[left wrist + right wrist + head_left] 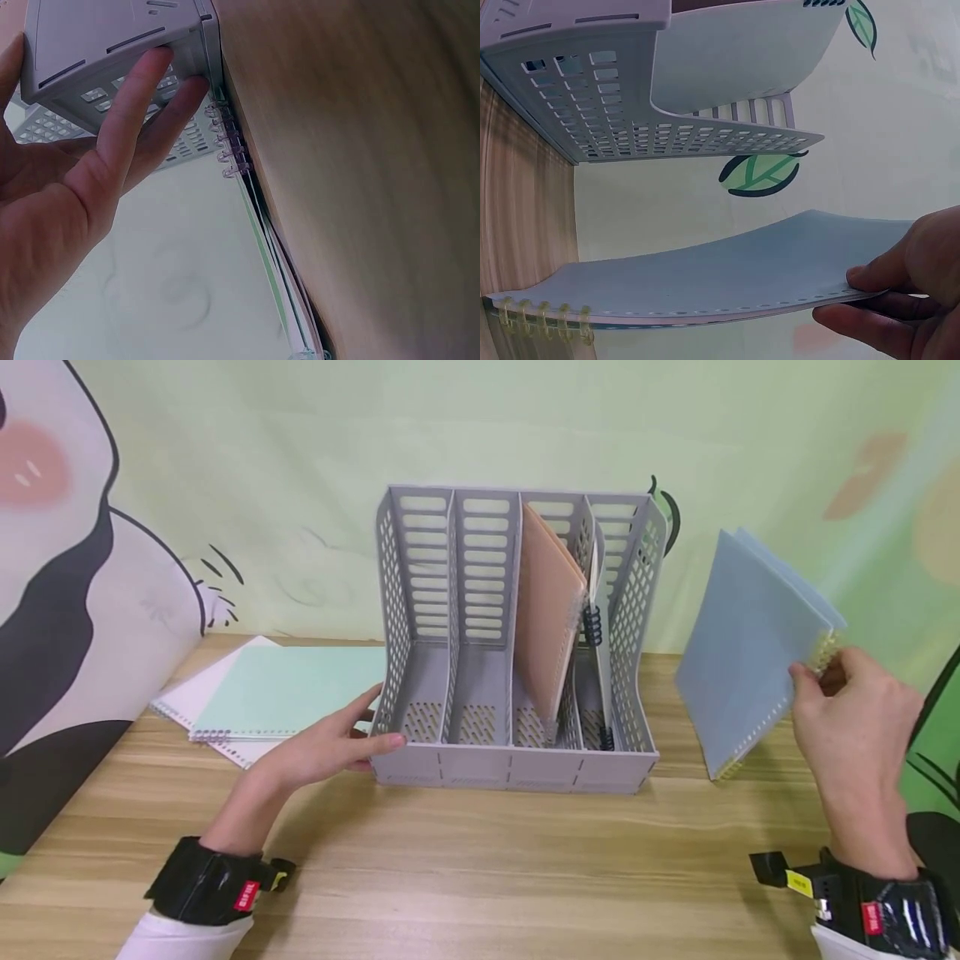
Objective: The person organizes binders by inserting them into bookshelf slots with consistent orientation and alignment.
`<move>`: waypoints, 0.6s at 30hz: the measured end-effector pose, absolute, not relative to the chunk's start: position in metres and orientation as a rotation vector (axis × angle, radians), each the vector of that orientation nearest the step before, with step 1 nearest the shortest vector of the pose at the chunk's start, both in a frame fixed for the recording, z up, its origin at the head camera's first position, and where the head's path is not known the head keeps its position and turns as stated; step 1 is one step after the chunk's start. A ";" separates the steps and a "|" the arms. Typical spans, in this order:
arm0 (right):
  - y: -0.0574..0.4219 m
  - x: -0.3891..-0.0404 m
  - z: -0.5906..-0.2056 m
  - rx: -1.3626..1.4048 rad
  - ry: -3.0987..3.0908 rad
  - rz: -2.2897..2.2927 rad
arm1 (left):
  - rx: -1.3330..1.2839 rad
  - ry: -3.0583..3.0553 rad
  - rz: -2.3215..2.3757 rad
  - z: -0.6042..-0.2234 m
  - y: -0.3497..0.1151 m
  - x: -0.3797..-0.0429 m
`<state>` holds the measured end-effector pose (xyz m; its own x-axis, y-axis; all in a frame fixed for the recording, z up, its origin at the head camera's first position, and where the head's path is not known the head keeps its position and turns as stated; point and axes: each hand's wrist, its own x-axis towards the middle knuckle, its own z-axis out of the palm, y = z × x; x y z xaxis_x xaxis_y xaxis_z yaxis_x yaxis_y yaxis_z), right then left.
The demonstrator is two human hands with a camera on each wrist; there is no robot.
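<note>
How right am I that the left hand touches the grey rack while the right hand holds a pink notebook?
Not quite: the notebook in the right hand is blue, not pink, as the head view shows. The left hand does touch the grey rack.

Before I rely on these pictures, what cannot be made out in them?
Head view: the green notebook's right end, behind the grey organizer.
Head view: the white notebook's middle, covered by the green notebook.
Head view: the blue notebook's far side, hidden by its near side.
Head view: the right red tag's lettering, too small.
Right wrist view: part of the right hand, cut by the edge.
</note>
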<state>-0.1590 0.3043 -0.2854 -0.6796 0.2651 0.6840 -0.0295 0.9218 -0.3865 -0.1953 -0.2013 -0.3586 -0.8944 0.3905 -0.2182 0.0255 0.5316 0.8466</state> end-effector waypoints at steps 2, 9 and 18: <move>0.304 -0.159 -0.286 -0.165 -2.274 0.474 | 0.350 2.382 1.329 -0.359 -0.201 -0.195; 0.300 -0.156 -0.284 -0.191 -2.279 0.476 | 0.365 2.385 1.329 -0.358 -0.202 -0.194; 0.298 -0.152 -0.281 -0.203 -2.237 0.480 | 0.345 2.400 1.307 -0.359 -0.201 -0.196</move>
<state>-0.1519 0.2983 -0.2809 -0.6509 0.2993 0.6976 -0.0131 0.9144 -0.4045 -0.1959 -0.2013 -0.3594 -0.8958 0.3891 -0.2146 0.0309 0.5362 0.8436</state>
